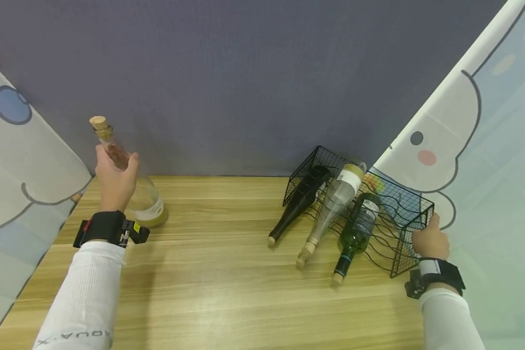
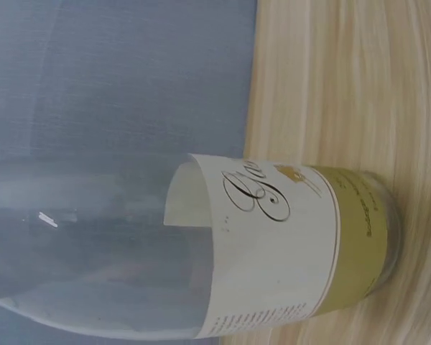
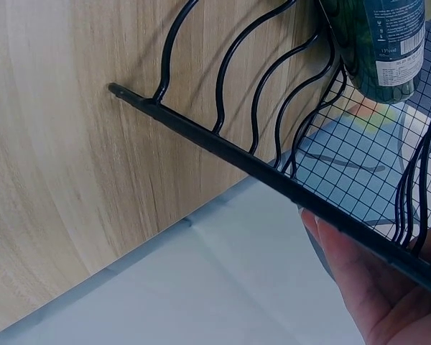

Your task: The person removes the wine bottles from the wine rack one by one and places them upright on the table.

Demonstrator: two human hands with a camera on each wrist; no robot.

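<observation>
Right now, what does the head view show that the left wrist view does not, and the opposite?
Only the head view: the right hand at the wire rack, with a dark bottle, a second clear bottle and a green bottle.

Only the left wrist view: fine print on the held bottle's label.

Both: the left hand, gripping a clear bottle, and the wooden table.

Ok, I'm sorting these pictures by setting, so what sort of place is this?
Probably a makeshift booth set up for tabletop recording: a plain grey-blue backdrop rises behind the wooden tabletop, and pale cartoon-printed sheets flank both sides.
</observation>
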